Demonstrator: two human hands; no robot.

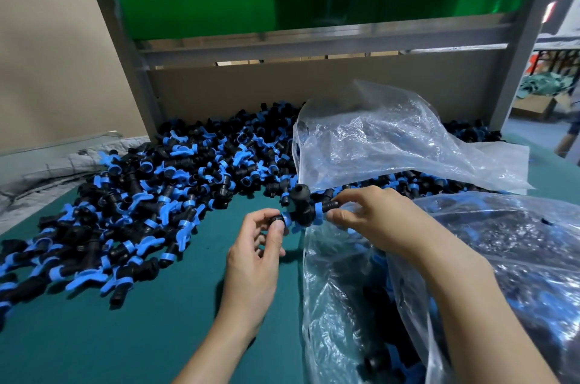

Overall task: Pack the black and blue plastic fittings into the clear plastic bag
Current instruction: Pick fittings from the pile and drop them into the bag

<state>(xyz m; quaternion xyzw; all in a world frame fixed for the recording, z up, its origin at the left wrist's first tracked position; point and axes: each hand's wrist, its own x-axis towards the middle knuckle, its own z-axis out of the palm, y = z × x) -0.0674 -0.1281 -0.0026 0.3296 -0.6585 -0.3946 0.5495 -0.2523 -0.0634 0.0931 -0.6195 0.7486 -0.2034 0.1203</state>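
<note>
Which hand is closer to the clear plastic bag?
Right. The right hand sits over the bag, pinching one end of a fitting; the left hand pinches the other end, just left of the bag.

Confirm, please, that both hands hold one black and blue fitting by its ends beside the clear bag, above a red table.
Not quite: the head view shows the table is green, not red. Otherwise right: the left hand and right hand hold one fitting by its ends beside the clear bag.
</note>
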